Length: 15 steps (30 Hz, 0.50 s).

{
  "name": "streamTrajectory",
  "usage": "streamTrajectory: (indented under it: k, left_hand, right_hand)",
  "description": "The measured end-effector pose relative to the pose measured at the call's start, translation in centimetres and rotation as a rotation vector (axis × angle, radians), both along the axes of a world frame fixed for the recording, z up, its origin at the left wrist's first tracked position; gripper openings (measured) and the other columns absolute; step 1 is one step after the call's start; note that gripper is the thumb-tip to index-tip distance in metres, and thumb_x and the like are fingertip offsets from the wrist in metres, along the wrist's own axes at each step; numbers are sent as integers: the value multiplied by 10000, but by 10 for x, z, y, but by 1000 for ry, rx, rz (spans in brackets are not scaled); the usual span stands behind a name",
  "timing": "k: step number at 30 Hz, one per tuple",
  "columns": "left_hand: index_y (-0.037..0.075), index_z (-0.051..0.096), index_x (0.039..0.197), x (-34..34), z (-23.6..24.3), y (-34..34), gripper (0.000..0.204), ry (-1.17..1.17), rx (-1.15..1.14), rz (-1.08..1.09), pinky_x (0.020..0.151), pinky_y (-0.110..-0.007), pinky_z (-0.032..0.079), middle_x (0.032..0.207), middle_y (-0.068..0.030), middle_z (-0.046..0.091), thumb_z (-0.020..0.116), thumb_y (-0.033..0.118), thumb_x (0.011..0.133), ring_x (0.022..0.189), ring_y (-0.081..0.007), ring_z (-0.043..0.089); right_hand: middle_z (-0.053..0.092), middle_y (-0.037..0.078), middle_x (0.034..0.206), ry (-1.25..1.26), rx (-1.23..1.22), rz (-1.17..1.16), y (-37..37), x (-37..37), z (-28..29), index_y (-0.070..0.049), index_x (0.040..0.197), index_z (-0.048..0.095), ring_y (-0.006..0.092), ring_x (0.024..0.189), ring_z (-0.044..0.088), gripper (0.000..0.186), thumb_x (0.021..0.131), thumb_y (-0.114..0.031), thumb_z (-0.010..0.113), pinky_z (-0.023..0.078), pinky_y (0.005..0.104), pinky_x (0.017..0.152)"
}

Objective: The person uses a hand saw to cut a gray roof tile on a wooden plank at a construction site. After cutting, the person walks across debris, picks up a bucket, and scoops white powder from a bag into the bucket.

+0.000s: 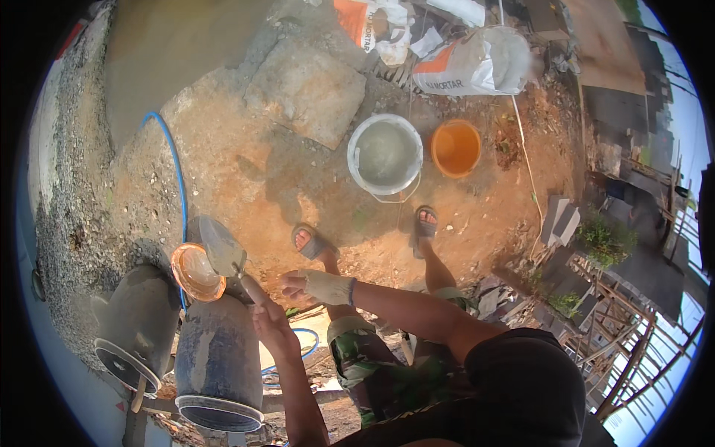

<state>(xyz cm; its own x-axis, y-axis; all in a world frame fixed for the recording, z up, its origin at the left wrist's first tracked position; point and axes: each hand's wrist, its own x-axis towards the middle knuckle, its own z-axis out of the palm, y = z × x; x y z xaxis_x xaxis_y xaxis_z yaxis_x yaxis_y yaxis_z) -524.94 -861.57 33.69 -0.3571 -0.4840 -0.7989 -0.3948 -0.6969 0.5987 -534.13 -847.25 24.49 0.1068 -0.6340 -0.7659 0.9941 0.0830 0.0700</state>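
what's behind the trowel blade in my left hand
Past the trowel blade, part of an orange bowl shows at lower left, with sandy, pebbly ground above. The blade covers the bowl's upper-right edge; anything else directly behind it can't be seen.

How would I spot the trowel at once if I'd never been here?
Find the two dark drums at the picture's lower left. Near their upper ends is a round orange bowl, and by its upper right edge the trowel, its handle in the person's left hand. Unlike the bowl, it has a flat grey blade.
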Motion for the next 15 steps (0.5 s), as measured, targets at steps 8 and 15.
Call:
streamTrajectory:
  k: [8,15]
  left_hand:
    - [41,606,1287,-45,-29,227,310,-141,227,-562,807,-257,542,1139,-56,674,602,245,1054,958,-121,647]
    - [117,593,1157,-50,-140,382,250,-653,142,-874,720,-276,444,974,2,605,571,297,986,885,-131,605]
  right_hand:
    - [654,51,900,257,467,-670,320,-30,18,-62,1021,622,215,802,689,114,955,-106,704,569,326,688]
    - [732,183,1026,382,1738,77,725,35,6,-41,1189,621,361,962,709,318,933,-231,629,558,440,799]
